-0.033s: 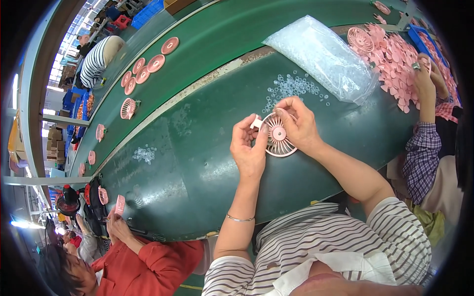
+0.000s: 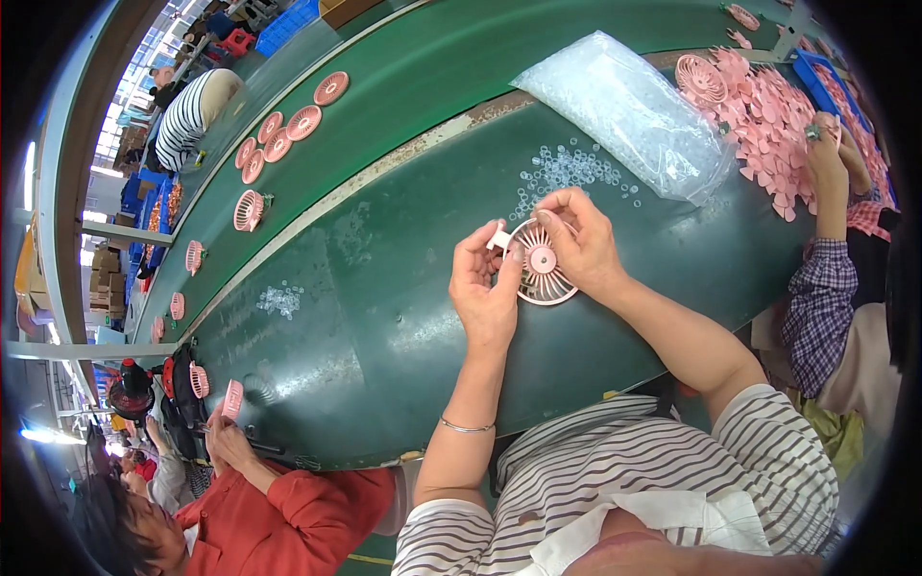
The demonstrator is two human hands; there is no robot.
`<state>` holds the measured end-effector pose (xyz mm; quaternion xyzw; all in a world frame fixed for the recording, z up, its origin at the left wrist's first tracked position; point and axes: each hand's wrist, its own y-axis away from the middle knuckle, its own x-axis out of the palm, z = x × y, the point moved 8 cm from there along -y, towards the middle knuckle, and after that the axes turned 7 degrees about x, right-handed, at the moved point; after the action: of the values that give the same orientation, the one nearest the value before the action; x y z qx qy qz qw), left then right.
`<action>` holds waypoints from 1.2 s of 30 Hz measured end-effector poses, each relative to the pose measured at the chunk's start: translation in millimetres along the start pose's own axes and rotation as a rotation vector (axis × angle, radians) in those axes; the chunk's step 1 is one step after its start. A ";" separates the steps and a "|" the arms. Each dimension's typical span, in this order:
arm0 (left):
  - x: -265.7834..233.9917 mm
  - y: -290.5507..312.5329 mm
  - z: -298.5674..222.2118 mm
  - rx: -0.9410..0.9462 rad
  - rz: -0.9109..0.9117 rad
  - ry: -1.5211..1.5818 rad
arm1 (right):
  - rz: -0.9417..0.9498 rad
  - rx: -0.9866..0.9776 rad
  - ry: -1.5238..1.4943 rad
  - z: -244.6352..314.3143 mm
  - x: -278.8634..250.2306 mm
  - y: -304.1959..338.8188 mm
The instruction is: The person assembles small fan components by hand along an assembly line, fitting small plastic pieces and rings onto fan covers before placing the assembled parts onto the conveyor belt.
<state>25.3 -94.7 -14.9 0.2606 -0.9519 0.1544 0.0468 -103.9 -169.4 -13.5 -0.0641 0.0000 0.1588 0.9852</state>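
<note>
A round pink fan housing (image 2: 552, 285) with radial ribs and a central hub is held between my two hands above the green table. My left hand (image 2: 485, 293) is closed on its left side, thumb on the rim, beside a small pale tab (image 2: 499, 239) that sticks out. At the upper right rim, my right hand (image 2: 586, 248) grips with the thumb pressed over the edge; the fingertips behind are partly hidden. Just beyond my hands lie many small clear rings (image 2: 567, 170), loose on the tabletop.
A clear plastic bag (image 2: 624, 110) of small parts lies behind the rings. Pink fan blades (image 2: 764, 120) are heaped at the right, near a co-worker's hand (image 2: 826, 158). Pink housings (image 2: 249, 210) and covers (image 2: 303, 123) sit on the green belt. Left, a person in red (image 2: 307, 509) handles another housing (image 2: 232, 398).
</note>
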 end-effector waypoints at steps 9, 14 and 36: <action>-7.2 4.8 7.8 -0.057 -0.043 0.145 | -0.030 -0.060 -0.046 2.7 4.7 7.4; -5.3 6.1 8.0 -0.113 -0.060 0.164 | -0.037 -0.015 -0.090 2.8 -0.8 6.6; 3.9 12.0 -13.8 0.120 0.082 -0.210 | 0.251 0.369 -0.400 -14.8 5.0 1.4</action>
<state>16.0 -82.4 -4.4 0.2384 -0.9505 0.1847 -0.0753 -99.3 -168.4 -28.4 0.1490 -0.1576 0.2860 0.9334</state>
